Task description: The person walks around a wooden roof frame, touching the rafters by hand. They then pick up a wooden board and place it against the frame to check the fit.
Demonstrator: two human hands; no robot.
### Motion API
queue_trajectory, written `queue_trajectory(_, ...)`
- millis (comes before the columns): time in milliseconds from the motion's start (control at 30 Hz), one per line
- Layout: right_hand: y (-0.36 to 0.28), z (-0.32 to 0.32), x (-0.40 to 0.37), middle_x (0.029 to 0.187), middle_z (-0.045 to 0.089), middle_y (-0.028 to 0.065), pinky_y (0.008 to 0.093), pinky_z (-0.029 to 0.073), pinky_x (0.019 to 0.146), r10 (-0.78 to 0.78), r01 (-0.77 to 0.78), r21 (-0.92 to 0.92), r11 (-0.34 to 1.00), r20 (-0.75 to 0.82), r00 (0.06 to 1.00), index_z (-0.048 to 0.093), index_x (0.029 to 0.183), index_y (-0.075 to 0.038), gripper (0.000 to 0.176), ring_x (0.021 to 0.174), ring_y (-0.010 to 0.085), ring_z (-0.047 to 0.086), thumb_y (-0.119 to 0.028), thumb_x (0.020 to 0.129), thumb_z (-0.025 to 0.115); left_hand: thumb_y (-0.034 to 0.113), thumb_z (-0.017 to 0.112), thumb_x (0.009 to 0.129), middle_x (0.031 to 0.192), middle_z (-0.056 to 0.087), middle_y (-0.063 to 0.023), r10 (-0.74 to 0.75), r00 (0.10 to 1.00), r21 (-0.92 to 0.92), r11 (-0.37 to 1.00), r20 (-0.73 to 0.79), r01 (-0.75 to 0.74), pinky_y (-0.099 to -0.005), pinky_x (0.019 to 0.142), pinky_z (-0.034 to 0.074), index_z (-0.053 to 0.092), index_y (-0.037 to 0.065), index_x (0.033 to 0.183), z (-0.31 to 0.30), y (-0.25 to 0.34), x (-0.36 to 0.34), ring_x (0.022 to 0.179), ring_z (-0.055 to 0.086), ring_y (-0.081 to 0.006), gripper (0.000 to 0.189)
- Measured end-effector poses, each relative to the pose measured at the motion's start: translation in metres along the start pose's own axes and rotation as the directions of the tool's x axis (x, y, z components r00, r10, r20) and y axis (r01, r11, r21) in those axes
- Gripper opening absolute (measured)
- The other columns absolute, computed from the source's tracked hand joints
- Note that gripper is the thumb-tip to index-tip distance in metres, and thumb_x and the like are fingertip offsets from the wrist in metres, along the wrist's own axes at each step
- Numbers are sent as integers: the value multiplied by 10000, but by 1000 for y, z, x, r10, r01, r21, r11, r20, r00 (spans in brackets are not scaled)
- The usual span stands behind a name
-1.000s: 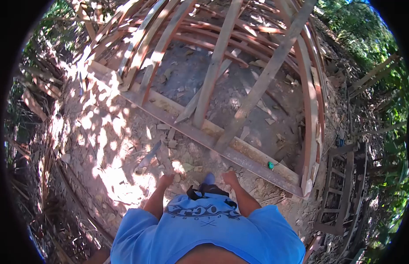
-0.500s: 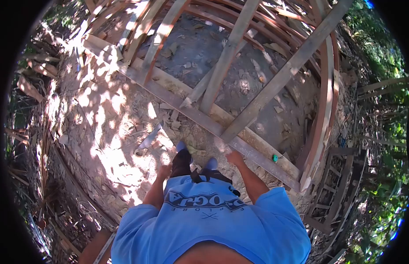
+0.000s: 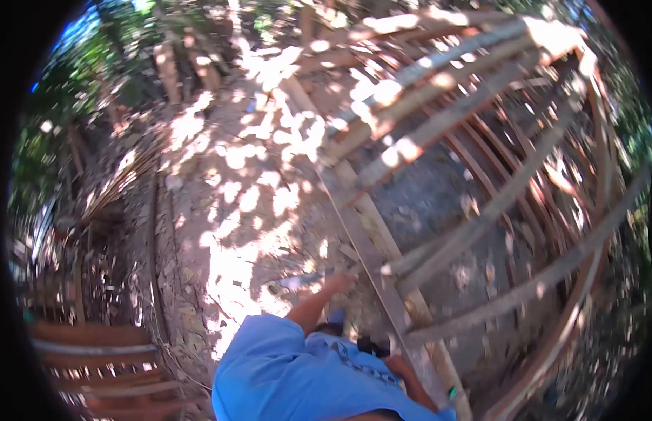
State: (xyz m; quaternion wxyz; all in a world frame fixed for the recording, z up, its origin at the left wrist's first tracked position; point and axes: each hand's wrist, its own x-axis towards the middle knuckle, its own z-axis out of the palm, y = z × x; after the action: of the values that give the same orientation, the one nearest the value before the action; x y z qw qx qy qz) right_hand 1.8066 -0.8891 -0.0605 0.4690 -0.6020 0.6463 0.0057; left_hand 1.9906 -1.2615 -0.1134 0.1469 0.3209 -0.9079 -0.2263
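Note:
My left hand [image 3: 338,283] reaches out in front of my body, blurred by the turning view. It hangs over the ground beside the long wooden plank [image 3: 362,247], which forms the near edge of a timber frame. In this view the hand overlaps one end of a pale, blade-like piece [image 3: 301,281] lying on the dirt. Close to my waist, my right hand [image 3: 396,363] is low at the plank's near side. Its fingers are smeared and partly hidden by my arm. A small green object [image 3: 452,392] sits on the plank's near end.
Curved and slanting beams [image 3: 494,210] rise from the plank on the right. Stacked reddish boards [image 3: 94,358] lie at the lower left. Dry leaves and sunlit patches cover the ground [image 3: 234,231]; foliage [image 3: 52,140] stands beyond.
My view has swung to the left, so the frame now appears farther right and steeper. My left hand has come forward, nearer the plank. The picture has blurred.

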Motion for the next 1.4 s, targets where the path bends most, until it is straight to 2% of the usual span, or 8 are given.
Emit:
queue_trajectory(233,1,-84,24,649,607,183,403,474,601,391,-283,377,882,-248,886,608,735,21,409,643,308,621,-381,792,563,460,383,892,1057,594,-225,-644,635,-143,645,427,751,-431,886,407,620,-4,1007,-84,68,-30,997,564,-356,533)
queue_trajectory(367,8,-123,3,568,563,91,327,450,475,478,-204,689,695,-232,847,561,661,18,314,502,173,555,-271,748,650,580,492,776,1046,605,-207,-465,678,132,866,570,483,-435,846,447,625,6,1003,-29,32,-109,979,571,-370,632)
queue_trajectory(433,49,-117,1,550,534,51,293,428,424,500,-142,740,657,-288,817,547,647,-1,269,466,121,511,-228,750,648,590,472,785,1042,600,-218,-777,394,-3,450,490,893,-427,868,436,633,8,988,-43,64,-135,992,563,-379,637)
queue_trajectory(667,117,-104,-43,518,510,82,306,412,388,508,-73,864,499,-223,832,507,580,-28,226,438,192,523,-137,772,554,542,488,800,792,636,-218,-488,793,-11,849,364,527,-433,666,480,656,-24,805,35,95,-150,726,622,-364,590)
queue_trajectory(733,120,-102,-61,526,518,86,309,421,403,486,-128,796,592,-226,844,522,596,-21,222,459,198,538,-146,779,541,475,454,837,836,632,-200,-632,607,-198,596,482,778,-446,687,474,644,38,884,-15,170,-117,754,610,-378,480)
queue_trajectory(833,135,-91,-71,587,555,105,330,452,445,528,-194,825,530,-143,837,556,651,-6,226,493,205,565,-186,786,537,466,421,860,872,625,-203,-209,840,-63,959,500,277,-442,725,467,628,70,942,0,203,-87,793,604,-370,454)
queue_trajectory(1133,34,-165,-145,840,635,92,326,451,725,156,-123,380,917,-58,986,606,964,2,406,790,227,595,-369,872,470,560,348,874,1063,592,-215,-149,609,-198,863,779,465,-433,857,425,569,93,1141,-91,312,-58,955,575,-374,581)
queue_trajectory(1400,27,-142,-105,898,647,127,317,440,745,-121,115,681,723,-39,992,597,1054,-36,462,831,187,599,-441,859,491,553,334,895,1131,560,-207,-55,567,-161,932,822,323,-410,864,421,531,138,1199,-97,327,-50,998,552,-350,551)
